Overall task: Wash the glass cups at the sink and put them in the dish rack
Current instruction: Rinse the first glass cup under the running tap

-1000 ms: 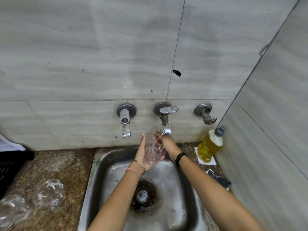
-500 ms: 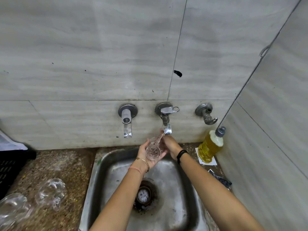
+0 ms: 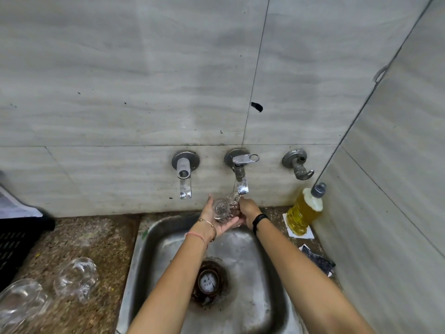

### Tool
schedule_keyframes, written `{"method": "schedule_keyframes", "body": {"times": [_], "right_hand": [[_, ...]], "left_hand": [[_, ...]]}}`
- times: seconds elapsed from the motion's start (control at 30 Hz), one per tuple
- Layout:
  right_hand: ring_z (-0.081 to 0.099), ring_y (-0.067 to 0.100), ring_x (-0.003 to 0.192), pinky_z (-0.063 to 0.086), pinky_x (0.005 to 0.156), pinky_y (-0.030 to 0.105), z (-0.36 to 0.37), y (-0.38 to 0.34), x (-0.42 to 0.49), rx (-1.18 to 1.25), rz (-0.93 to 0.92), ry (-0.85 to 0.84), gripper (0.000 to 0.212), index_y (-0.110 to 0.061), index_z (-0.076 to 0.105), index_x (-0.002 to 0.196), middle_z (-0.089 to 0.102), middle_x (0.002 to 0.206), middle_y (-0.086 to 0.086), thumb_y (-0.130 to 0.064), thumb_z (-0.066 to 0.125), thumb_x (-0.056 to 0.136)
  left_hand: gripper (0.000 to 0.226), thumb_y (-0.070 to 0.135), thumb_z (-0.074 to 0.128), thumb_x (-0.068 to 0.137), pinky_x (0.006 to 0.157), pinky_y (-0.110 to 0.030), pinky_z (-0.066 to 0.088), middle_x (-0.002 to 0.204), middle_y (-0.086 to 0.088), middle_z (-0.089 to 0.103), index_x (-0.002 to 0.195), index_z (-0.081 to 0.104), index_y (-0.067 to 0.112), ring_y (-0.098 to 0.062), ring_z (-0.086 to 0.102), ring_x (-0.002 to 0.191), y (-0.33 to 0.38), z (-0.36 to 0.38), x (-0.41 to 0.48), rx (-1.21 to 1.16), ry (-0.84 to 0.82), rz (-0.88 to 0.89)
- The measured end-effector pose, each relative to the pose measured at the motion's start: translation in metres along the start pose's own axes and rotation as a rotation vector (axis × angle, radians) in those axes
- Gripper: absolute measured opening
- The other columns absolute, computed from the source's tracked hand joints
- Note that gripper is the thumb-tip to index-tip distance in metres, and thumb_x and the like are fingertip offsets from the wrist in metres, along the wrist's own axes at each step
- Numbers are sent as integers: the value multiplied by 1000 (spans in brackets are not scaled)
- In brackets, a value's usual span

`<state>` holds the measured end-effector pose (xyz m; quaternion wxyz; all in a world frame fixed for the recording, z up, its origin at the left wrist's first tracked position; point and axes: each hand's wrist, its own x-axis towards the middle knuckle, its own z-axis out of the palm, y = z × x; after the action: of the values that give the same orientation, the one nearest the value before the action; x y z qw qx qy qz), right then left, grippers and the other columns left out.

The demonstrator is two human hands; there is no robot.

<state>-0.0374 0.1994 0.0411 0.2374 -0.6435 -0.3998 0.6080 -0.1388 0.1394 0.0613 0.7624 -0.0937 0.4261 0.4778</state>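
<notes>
Just below the middle tap (image 3: 241,175), glass cup (image 3: 222,209) lying tilted, left hand (image 3: 218,221) curling around its base end, right hand (image 3: 248,209) gripping the tapward end.

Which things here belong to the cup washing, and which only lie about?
For the job: held glass cup, left hand, right hand, middle tap, sink, counter cup, corner cup, black crate.
Lying about, unused: yellow bottle, left tap, right valve, dark packet.
</notes>
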Motion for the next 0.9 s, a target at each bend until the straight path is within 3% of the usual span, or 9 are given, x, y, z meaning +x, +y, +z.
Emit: {"method": "schedule_keyframes", "body": {"times": [0.07,0.13,0.27,0.37,0.47,0.67,0.8,0.9], "right_hand": [[55,19,55,49,50,27,-1,-4,-12,-12,-24,-44,38,-6,59,86,59,67,6,-27,33,104],[58,16,52,49,51,27,-6,-6,-25,4,-38,-137,34,-8,57,88,60,65,2,-23,32,105],[68,15,62,56,60,27,-17,-9,-45,-31,-94,-357,34,-2,61,97,71,70,4,-20,34,105],[71,20,72,58,69,30,-21,-9,-54,-64,-146,-435,38,9,60,105,73,87,15,-21,37,104],[71,20,75,56,78,33,-25,-5,-58,-99,-207,-461,39,7,63,105,73,92,16,-24,39,103],[71,24,85,56,85,38,-37,-6,-59,-76,-265,-556,41,1,67,104,71,99,22,-30,39,102],[71,22,88,56,83,33,-33,-11,-64,-54,-279,-624,44,-1,63,107,72,99,15,-29,29,104],[68,24,95,53,88,35,-27,-15,-66,-143,-316,-664,53,-2,60,114,69,107,15,-42,28,100]], "left_hand": [[84,69,41,85,43,-37,56,126,-32,52,124,49,-5,-49,64,92,0,-4,-3,28,-31,-7],[85,69,36,87,44,-35,56,112,-35,58,122,50,-8,-45,68,70,-1,-16,-4,44,-65,-3],[79,59,29,95,43,-31,56,105,-33,64,112,60,-12,-36,71,71,-8,-41,-1,85,-169,13],[74,53,29,98,42,-29,55,95,-32,67,109,59,-13,-35,71,66,-17,-49,-3,77,-139,38],[67,48,31,99,42,-28,55,88,-30,68,105,61,-11,-34,71,65,-22,-50,-7,129,-134,66],[56,38,37,98,58,-31,58,98,-31,67,90,74,-4,-38,70,76,-24,-51,-10,139,-195,120],[49,31,35,96,48,-31,58,96,-33,66,106,61,-9,-40,70,73,-23,-52,-10,57,-209,138],[52,32,33,96,42,-28,55,94,-32,67,113,58,-10,-37,70,63,-19,-52,-8,8,-191,140]]}}
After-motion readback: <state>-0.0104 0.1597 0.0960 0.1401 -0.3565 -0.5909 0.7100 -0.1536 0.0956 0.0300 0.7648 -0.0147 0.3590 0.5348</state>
